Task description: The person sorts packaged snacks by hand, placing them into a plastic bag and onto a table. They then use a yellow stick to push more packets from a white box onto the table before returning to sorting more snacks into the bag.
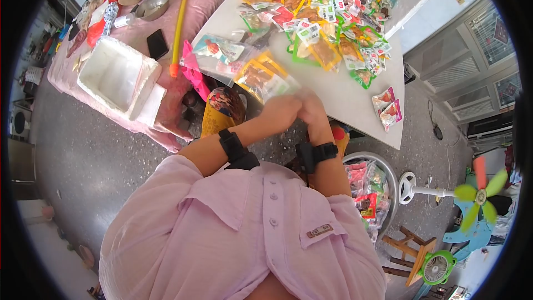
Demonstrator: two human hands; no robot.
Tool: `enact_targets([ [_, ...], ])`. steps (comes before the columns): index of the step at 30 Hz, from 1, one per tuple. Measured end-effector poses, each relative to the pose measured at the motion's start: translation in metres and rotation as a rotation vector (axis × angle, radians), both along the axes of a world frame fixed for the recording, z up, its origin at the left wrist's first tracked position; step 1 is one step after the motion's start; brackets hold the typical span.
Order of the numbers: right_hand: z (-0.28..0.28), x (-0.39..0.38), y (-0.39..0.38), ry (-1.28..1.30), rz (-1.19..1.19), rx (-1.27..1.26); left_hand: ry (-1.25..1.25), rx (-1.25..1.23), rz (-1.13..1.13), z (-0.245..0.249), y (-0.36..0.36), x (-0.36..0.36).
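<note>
My left hand [281, 112] and my right hand [311, 104] meet at the near edge of the white table [361, 112]. Both are blurred, and their fingertips are hard to make out. A clear bag with yellow-orange packets [259, 79] lies right beyond my left hand, its near end against the fingers. Left of it rests another clear bag with a blue and white packet [217, 49]. A large heap of small colourful food packets [327, 8] covers the far part of the table. Two pink and white packets [387, 108] lie near the right edge.
On the left, a pink-covered table [66, 69] holds a white foam box [114, 75], a phone [157, 44], a metal bowl [152, 6] and a yellow rod [180, 30]. At the lower right stand a metal tub [395, 189] of packets, a wooden stool [408, 250] and fans [481, 195].
</note>
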State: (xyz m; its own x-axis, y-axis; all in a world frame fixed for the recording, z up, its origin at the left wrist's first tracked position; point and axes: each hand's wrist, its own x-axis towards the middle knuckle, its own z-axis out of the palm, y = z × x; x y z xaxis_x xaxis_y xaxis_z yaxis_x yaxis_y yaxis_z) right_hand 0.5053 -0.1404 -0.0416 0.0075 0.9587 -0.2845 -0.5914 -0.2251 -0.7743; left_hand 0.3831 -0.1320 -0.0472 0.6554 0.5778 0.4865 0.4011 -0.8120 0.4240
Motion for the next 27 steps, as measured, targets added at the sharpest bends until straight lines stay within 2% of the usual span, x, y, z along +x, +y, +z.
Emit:
enact_targets([
  [4, -0.011, -0.003, 0.003, 0.077, -0.060, -0.096, 0.048, -0.019, 0.014, 0.008, 0.001, -0.002],
  [6, -0.013, -0.004, 0.003, 0.157, -0.159, -0.136, -0.057, 0.028, -0.031, 0.023, 0.000, -0.009],
  [10, -0.008, 0.002, 0.000, 0.243, -0.076, -0.062, -0.194, 0.209, -0.006, 0.020, 0.019, -0.022],
  [13, -0.014, 0.009, 0.005, 0.252, 0.018, -0.035, 0.109, 0.174, 0.111, 0.026, 0.042, -0.024],
  [15, -0.019, 0.014, 0.013, 0.301, 0.101, -0.026, 0.159, -0.030, 0.000, 0.025, 0.059, -0.021],
  [16, -0.022, 0.014, 0.016, 0.298, 0.013, -0.040, 0.182, -0.131, -0.060, 0.024, 0.062, -0.019],
  [19, -0.028, 0.011, 0.021, 0.308, -0.193, -0.030, 0.176, -0.155, -0.079, 0.015, 0.061, -0.017],
  [21, -0.032, 0.008, 0.020, 0.339, -0.242, 0.037, 0.180, -0.045, -0.109, 0.009, 0.055, -0.022],
  [23, -0.042, 0.008, 0.019, 0.066, -0.185, 0.133, 0.199, 0.018, -0.140, 0.006, 0.046, -0.027],
  [25, -0.038, 0.006, 0.020, 0.072, -0.164, 0.139, 0.233, 0.044, -0.173, 0.018, 0.035, -0.033],
  [27, -0.028, 0.003, 0.019, 0.357, -0.185, 0.049, 0.235, 0.125, -0.119, 0.012, 0.025, -0.034],
])
